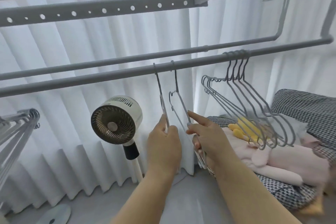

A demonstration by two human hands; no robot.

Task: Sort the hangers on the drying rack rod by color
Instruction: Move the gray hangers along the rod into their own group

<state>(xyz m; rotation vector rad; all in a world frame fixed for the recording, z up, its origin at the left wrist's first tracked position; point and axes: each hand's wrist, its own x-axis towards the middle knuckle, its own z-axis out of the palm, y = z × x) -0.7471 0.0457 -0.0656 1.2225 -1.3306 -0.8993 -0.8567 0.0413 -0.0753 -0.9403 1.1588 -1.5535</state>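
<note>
Both hands were up at the long grey metal drying-rack rod (109,75), each on its own hanger! The left hand (164,143) pinched the lower part of a thin grey wire hanger (161,92), fingers curled round it, its hook over the rod. The right hand (204,137) gripped a second pale grey wire hanger (179,100) just beside the first, forefinger stretched along the wire, the other fingers wrapped low on the frame. Sorting looked well under way: a cluster of four darker grey hangers (254,100) hung together further right on the rod, and a lighter bundle (20,125) sat at far left. The next move, I'd judge, called for sliding each of the pair toward its matching group, with the hooks kept on the rod. Behind stood a white round fan (116,122) against white pleated curtains (72,45); at right a checked fabric heap (305,107) held a pink soft toy (283,165), close under the dark cluster's swing.
</note>
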